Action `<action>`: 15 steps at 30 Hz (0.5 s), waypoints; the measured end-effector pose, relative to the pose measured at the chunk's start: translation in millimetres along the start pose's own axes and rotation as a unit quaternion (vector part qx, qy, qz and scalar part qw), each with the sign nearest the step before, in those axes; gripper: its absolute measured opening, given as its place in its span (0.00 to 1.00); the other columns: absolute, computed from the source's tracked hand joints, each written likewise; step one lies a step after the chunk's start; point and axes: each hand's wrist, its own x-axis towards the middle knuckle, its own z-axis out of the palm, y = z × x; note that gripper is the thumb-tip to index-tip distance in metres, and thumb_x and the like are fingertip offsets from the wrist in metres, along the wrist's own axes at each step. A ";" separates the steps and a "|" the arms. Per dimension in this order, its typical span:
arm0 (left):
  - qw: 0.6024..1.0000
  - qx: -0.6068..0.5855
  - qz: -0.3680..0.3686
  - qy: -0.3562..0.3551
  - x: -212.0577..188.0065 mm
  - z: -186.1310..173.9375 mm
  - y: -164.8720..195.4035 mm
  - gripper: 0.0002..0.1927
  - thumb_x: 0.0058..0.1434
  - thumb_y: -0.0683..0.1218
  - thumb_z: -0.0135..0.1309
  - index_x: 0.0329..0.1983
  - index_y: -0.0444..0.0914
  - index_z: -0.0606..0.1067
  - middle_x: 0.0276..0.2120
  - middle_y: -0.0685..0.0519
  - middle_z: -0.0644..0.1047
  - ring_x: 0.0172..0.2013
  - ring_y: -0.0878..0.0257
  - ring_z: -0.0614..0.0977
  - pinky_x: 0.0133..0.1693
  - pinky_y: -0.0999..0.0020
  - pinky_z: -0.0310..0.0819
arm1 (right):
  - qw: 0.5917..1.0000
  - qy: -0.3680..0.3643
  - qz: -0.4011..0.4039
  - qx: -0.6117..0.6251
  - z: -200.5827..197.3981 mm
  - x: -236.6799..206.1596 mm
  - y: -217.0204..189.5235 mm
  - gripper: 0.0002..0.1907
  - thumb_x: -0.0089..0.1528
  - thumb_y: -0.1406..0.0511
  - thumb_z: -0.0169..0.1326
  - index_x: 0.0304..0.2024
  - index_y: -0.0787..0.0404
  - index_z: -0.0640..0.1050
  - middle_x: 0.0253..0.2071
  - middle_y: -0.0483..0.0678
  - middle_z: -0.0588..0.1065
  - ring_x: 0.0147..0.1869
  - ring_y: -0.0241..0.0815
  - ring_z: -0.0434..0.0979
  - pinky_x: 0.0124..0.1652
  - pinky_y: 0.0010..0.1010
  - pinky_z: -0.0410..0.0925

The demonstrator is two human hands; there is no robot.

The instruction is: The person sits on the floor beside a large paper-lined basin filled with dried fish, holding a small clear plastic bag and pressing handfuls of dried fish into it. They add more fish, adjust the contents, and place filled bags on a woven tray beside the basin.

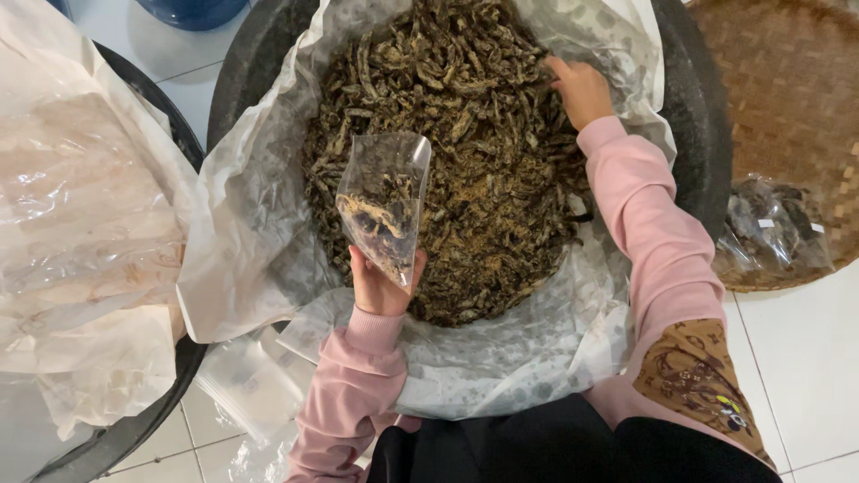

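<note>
Small clear bag (386, 201), partly filled with dark dried strips, stands upright over the near side of the lined black tub (702, 134), gripped at its bottom by the left hand (383, 284). The right hand (580, 89) digs, fingers curled, into the tub's dried heap (474, 116) at the far side.

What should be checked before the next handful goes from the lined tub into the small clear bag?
1. Small clear bag held upright in the left hand: ok.
2. Bag mouth open wide enough to take more: cannot tell, the top edge looks partly folded.
3. Room left in the bag: ok, dark dried strips fill only its lower part.
4. Right hand on the pile of dried strips: ok, fingers dug in at the far side.
5. White liner covering the black tub's near rim: ok.
6. Spare empty bags close by: ok, on the floor at the left.
</note>
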 end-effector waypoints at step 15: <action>1.000 0.009 0.009 0.007 2.6 -8.8 -3.1 0.28 0.64 0.64 0.59 0.62 0.47 0.73 0.57 0.57 0.77 0.55 0.57 0.78 0.56 0.51 0.72 | 0.984 -0.058 -0.151 -0.070 -3.9 9.2 5.9 0.13 0.56 0.65 0.64 0.42 0.63 0.80 0.48 0.56 0.80 0.55 0.58 0.79 0.54 0.44 0.71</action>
